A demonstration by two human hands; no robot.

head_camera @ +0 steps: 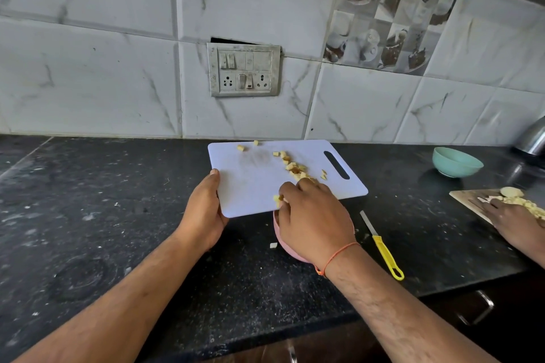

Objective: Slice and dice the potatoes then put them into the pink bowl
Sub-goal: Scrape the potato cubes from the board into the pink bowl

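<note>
My left hand point(206, 209) grips the near left edge of a white cutting board point(250, 180), which is lifted over the pink bowl point(284, 244). Diced potato pieces point(295, 168) lie scattered across the board. My right hand point(312, 215) rests on the board's near edge with fingers curled over some pieces, right above the bowl. The bowl is mostly hidden under my right hand and the board. One potato piece point(273, 245) lies on the counter beside the bowl.
A yellow-handled knife point(382, 244) lies on the black counter right of the bowl. A teal bowl point(455, 162) stands at the back right. Another person's hand point(513, 221) works on a wooden board point(469, 200) with potato at the far right. A steel kettle point(533, 138) stands behind.
</note>
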